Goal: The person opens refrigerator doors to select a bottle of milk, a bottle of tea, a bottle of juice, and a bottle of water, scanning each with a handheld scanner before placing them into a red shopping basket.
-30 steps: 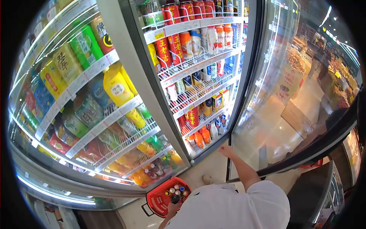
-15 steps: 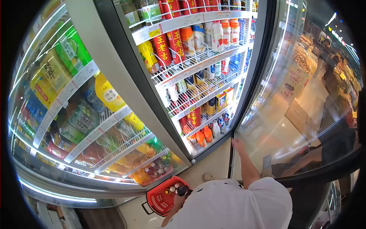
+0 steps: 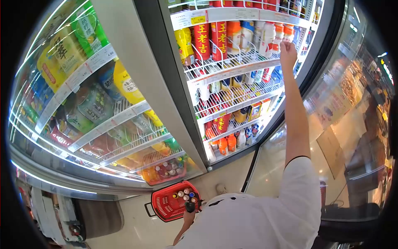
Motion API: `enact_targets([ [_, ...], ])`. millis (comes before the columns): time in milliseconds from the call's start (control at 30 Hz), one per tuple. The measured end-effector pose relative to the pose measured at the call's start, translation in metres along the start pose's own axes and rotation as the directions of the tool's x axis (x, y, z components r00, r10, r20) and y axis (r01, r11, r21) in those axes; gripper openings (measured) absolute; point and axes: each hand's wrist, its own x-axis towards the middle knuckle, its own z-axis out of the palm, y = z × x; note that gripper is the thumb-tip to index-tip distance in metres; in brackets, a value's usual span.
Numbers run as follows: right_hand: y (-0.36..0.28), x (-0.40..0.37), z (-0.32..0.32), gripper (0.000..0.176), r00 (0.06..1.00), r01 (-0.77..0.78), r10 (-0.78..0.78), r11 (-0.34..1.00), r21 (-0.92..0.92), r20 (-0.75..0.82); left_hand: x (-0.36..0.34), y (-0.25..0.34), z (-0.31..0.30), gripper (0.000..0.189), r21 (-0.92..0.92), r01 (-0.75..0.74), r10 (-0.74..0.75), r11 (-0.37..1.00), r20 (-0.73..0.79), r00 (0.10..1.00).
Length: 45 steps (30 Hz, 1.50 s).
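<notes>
The right hand [image 3: 288, 52] is raised to the upper right of the frame, at the right end of a wire shelf [image 3: 232, 62] inside the open cooler. It sits right at the front of a row of white bottles [image 3: 267, 35]. Its fingers are bunched close together against that row, but the view from behind hides whether they grip a bottle or only touch 1. The shelf tilts forward and has wire dividers, which likely lets the bottles and the tall red cans [image 3: 209, 37] beside them slide to the front edge within easy reach. The glass door [image 3: 344, 124] stands swung out along the right side of the frame, leaving the arm free passage. At the lower centre, the left hand [image 3: 190, 209] is closed around the dark handle of a red basket [image 3: 170, 202], which hangs low beside the body just above the floor. That probably keeps it level, so the several small bottles [image 3: 184, 194] inside stand upright with their caps showing. Rows of orange bottles [image 3: 227, 144] fill the lowest shelf, well below the raised hand.
</notes>
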Motion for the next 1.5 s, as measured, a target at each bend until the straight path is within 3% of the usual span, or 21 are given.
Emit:
enact_targets([
  [67, 0.017, 0.039, 0.026, 0.035, 0.996, 0.083, -0.08, 0.989, -0.118, 0.032, -0.016, -0.003, -0.009, 0.038, -0.017, -0.047, 0.048, 0.999, 0.066, 0.997],
  [100, 0.023, 0.056, 0.036, 0.042, 0.994, 0.095, -0.082, 0.97, -0.224, 0.069, -0.01, -0.016, -0.004, 0.039, 0.086, -0.026, 0.015, 0.996, 0.123, 0.992],
  [133, 0.028, 0.067, 0.043, 0.049, 0.991, 0.11, -0.078, 0.938, -0.328, 0.107, -0.012, -0.024, -0.001, 0.041, 0.02, -0.106, 0.104, 0.994, 0.058, 0.993],
  [167, 0.024, 0.075, 0.047, 0.064, 0.987, 0.134, -0.077, 0.889, -0.438, 0.144, -0.013, -0.024, -0.001, 0.041, 0.087, -0.037, 0.032, 0.996, 0.059, 0.998],
  [267, 0.016, 0.092, 0.064, 0.07, 0.986, 0.151, -0.09, 0.837, -0.526, 0.141, -0.011, -0.02, -0.005, 0.042, 0.113, 0.056, -0.061, 0.992, 0.036, 0.997],
  [333, 0.014, 0.102, 0.071, 0.07, 0.973, 0.182, -0.1, 0.888, -0.423, 0.208, -0.008, -0.013, -0.009, 0.042, 0.067, 0.082, -0.083, 0.994, 0.017, 0.996],
  [400, 0.011, 0.11, 0.08, 0.074, 0.957, -0.033, 0.165, 0.881, -0.472, 0.239, -0.003, 0.001, -0.014, 0.044, 0.125, 0.08, -0.077, 0.989, -0.022, 0.997],
  [433, 0.01, 0.115, 0.083, 0.077, 0.946, -0.027, 0.179, 0.874, -0.484, 0.271, -0.003, 0.006, -0.015, 0.045, 0.107, 0.086, -0.081, 0.991, -0.047, 0.996],
  [567, 0.029, 0.12, 0.097, 0.075, 0.97, 0.094, -0.019, 0.948, -0.303, 0.241, 0.0, 0.025, -0.017, 0.043, -0.011, 0.013, -0.013, 1.0, -0.028, 1.0],
  [667, 0.026, 0.101, 0.098, 0.079, 0.989, 0.069, -0.035, 0.968, -0.24, 0.143, -0.002, 0.039, -0.014, 0.044, 0.086, 0.021, -0.018, 0.996, -0.036, 0.999],
  [733, 0.023, 0.09, 0.086, 0.081, 0.983, -0.07, 0.091, 0.989, -0.128, 0.161, -0.003, 0.043, -0.012, 0.047, 0.12, 0.038, -0.038, 0.992, -0.001, 0.999],
  [800, 0.01, 0.075, 0.072, 0.069, 0.999, -0.037, 0.038, 0.987, -0.159, 0.005, -0.006, 0.042, -0.008, 0.047, 0.109, 0.012, -0.01, 0.994, -0.017, 1.0],
  [900, 0.001, 0.067, 0.06, 0.069, 1.0, 0.005, -0.004, 1.0, -0.026, 0.011, -0.01, 0.041, -0.005, 0.047, 0.112, -0.02, 0.021, 0.994, -0.012, 1.0],
  [933, -0.001, 0.064, 0.054, 0.07, 0.997, -0.057, 0.061, 0.996, -0.064, 0.051, -0.012, 0.04, -0.006, 0.048, 0.14, 0.017, -0.019, 0.99, 0.009, 1.0],
  [1000, -0.002, 0.058, 0.045, 0.067, 0.991, 0.021, 0.001, 0.985, -0.169, 0.131, -0.013, 0.04, -0.009, 0.047, 0.112, 0.029, -0.033, 0.993, 0.035, 0.999],
  [1100, 0.008, 0.05, 0.041, 0.065, 0.996, 0.041, -0.03, 0.989, -0.141, 0.082, 0.001, 0.023, -0.009, 0.044, 0.077, -0.036, 0.033, 0.996, 0.044, 0.998],
  [1200, -0.005, 0.029, 0.027, 0.066, 0.999, 0.02, -0.012, 0.978, -0.207, 0.042, 0.004, 0.023, -0.006, 0.044, 0.038, 0.027, -0.026, 0.999, -0.03, 0.999],
  [1267, 0.007, 0.019, 0.024, 0.061, 0.976, -0.026, 0.014, 0.998, -0.053, -0.219, -0.001, 0.024, -0.003, 0.044, -0.002, -0.006, 0.006, 1.0, -0.059, 0.998],
  [1333, -0.048, -0.014, -0.003, 0.051, 0.959, -0.049, 0.093, 0.985, 0.166, -0.269, -0.001, 0.025, -0.002, 0.045, -0.031, -0.044, 0.041, 0.999, -0.099, 0.994],
  [1400, -0.05, -0.032, -0.02, 0.038, 0.862, 0.117, 0.056, 0.945, 0.306, -0.504, -0.003, 0.028, 0.001, 0.044, -0.101, -0.04, 0.034, 0.994, -0.068, 0.997],
  [1500, -0.087, -0.085, -0.065, 0.04, 0.823, -0.019, 0.396, 0.736, 0.676, -0.408, 0.02, 0.015, 0.025, 0.043, -0.156, -0.1, 0.083, 0.983, -0.108, 0.991],
])
